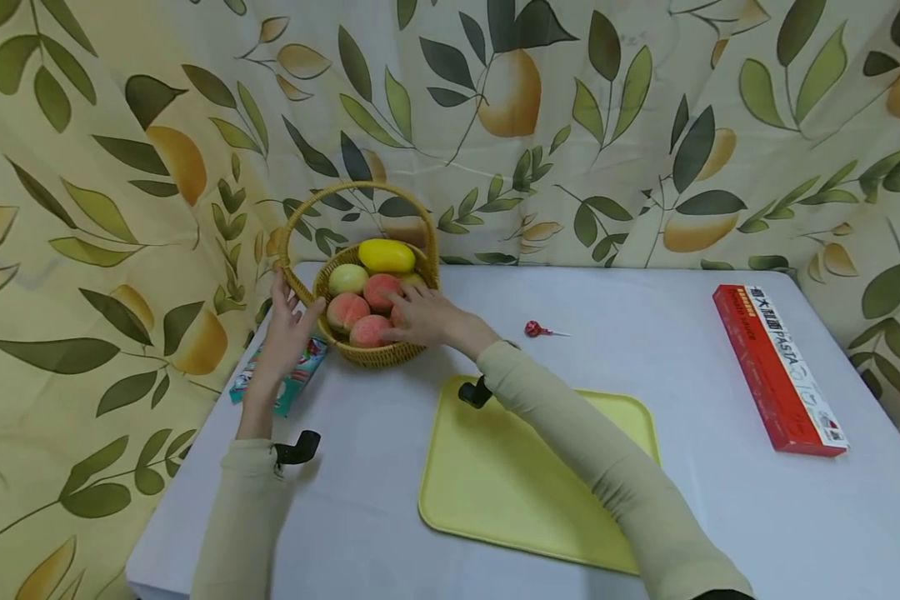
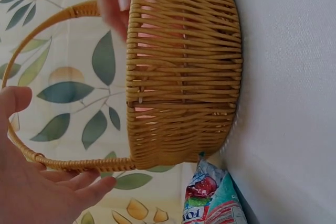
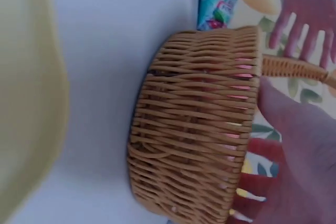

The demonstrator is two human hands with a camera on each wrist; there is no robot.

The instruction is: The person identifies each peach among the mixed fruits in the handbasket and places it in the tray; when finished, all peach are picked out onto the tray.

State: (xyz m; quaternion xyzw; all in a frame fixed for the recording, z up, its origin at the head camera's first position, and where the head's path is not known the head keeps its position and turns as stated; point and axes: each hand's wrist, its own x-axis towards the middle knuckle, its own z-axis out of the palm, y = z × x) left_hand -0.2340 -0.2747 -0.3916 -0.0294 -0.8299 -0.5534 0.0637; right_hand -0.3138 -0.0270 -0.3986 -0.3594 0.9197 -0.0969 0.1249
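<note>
A wicker basket [image 1: 378, 357] with a tall handle stands at the table's back left. Inside it are several peaches [image 1: 347, 312], a yellow oval fruit [image 1: 386, 256] and a pale green round fruit [image 1: 348, 279]. My right hand [image 1: 435, 317] reaches over the rim onto the peaches, its fingers spread; the rim hides the fingertips in the right wrist view. My left hand [image 1: 285, 333] is at the left side of the handle [image 2: 68, 165], its fingers loosely extended behind it and the thumb apart.
A teal snack bag [image 1: 300, 379] lies beside the basket, under the left forearm. The yellow tray [image 1: 525, 492] sits beneath the right forearm. Behind it lies a red lollipop [image 1: 534, 329]. At the right is a red pasta box [image 1: 780, 367]. A patterned curtain hangs behind the table.
</note>
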